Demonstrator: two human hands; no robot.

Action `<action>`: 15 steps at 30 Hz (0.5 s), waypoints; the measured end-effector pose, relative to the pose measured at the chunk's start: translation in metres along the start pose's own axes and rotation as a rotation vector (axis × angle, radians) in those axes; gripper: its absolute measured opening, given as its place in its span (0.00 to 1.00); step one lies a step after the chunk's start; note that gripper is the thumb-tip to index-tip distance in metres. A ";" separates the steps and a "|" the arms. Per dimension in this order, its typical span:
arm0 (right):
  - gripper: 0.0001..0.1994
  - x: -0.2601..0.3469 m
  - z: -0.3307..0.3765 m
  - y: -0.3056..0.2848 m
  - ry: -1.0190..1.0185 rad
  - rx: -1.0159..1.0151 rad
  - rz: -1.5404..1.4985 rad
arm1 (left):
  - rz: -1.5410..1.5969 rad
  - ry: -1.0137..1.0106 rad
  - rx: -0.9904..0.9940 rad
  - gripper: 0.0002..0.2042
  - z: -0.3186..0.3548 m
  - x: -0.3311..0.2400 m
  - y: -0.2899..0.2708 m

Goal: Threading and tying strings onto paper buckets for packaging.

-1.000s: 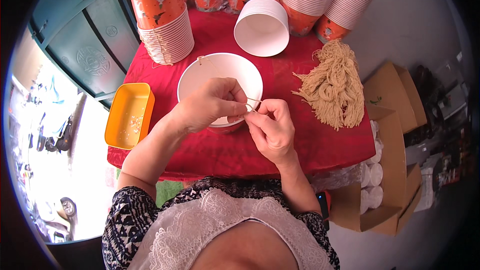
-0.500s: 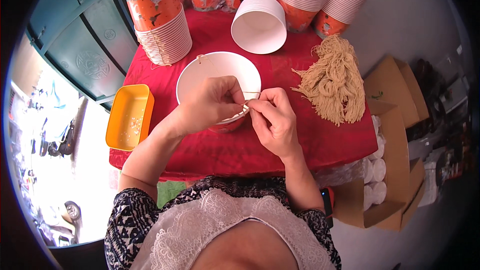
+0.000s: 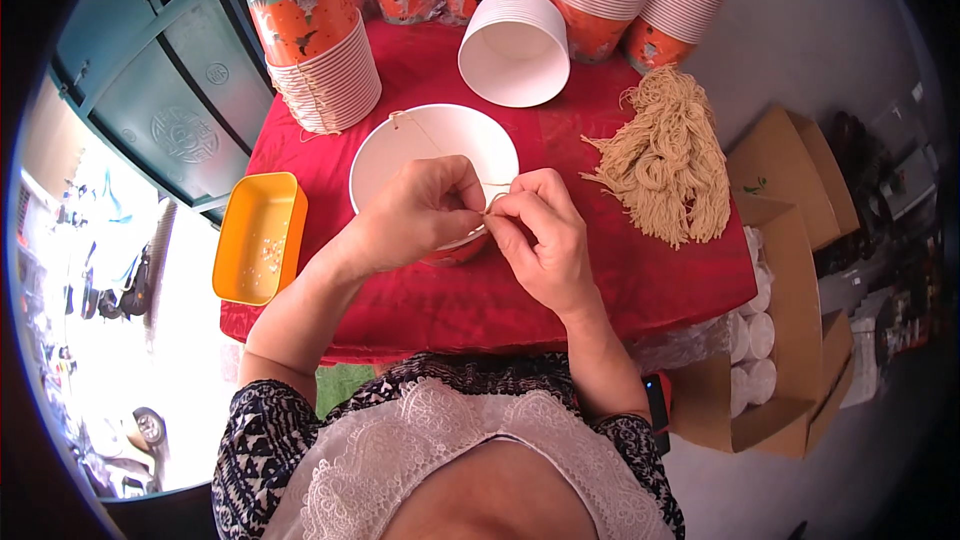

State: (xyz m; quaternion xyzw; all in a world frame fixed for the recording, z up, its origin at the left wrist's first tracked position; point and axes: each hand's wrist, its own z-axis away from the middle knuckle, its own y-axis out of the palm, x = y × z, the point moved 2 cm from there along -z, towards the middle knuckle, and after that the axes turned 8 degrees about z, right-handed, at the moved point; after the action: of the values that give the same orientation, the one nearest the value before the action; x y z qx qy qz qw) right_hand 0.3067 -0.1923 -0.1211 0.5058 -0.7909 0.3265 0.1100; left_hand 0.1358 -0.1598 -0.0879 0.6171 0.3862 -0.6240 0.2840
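A white paper bucket (image 3: 448,130) with an orange outside stands open-mouthed at the table's middle. Over its near rim my two hands meet, fingertips almost touching. Thin tan string (image 3: 497,186) runs between them. My left hand (image 3: 425,208) pinches the string with thumb and forefinger, its palm covering part of the bucket. My right hand (image 3: 543,240) pinches the string from the other side, fingers curled. Another bit of the string shows at the bucket's far left rim. The exact loop or knot between my fingertips is too small to make out.
On the red tablecloth (image 3: 620,290) lie a bundle of tan strings (image 3: 675,170) at right and a yellow tray (image 3: 245,230) with small beads at left. An empty bucket (image 3: 513,55) lies tipped behind. Stacked buckets (image 3: 325,80) stand back left, more behind. Cardboard boxes (image 3: 780,290) sit right.
My right fingers have moved slightly left, closer to my left fingertips, and the string between them has shifted. The left hand stays almost in place. The whole view has moved a little.
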 end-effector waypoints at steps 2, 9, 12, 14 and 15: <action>0.07 0.000 0.001 0.001 0.008 -0.030 0.007 | 0.011 -0.019 0.008 0.02 0.000 -0.003 0.000; 0.07 0.006 0.003 0.002 0.025 -0.052 0.016 | 0.110 -0.100 0.054 0.03 -0.002 0.001 -0.005; 0.08 0.009 0.005 0.003 0.018 -0.058 0.001 | 0.140 -0.122 0.055 0.03 -0.002 0.003 -0.006; 0.09 0.012 0.006 0.002 -0.012 -0.078 0.046 | 0.140 -0.119 0.058 0.03 -0.003 0.004 -0.006; 0.09 0.012 0.006 0.003 -0.013 -0.077 0.047 | 0.136 -0.125 0.053 0.03 -0.003 0.004 -0.005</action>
State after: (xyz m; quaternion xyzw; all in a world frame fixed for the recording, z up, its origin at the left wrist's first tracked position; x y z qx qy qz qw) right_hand 0.2992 -0.2040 -0.1206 0.4845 -0.8152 0.2949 0.1168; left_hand 0.1326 -0.1539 -0.0906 0.6090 0.3081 -0.6507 0.3328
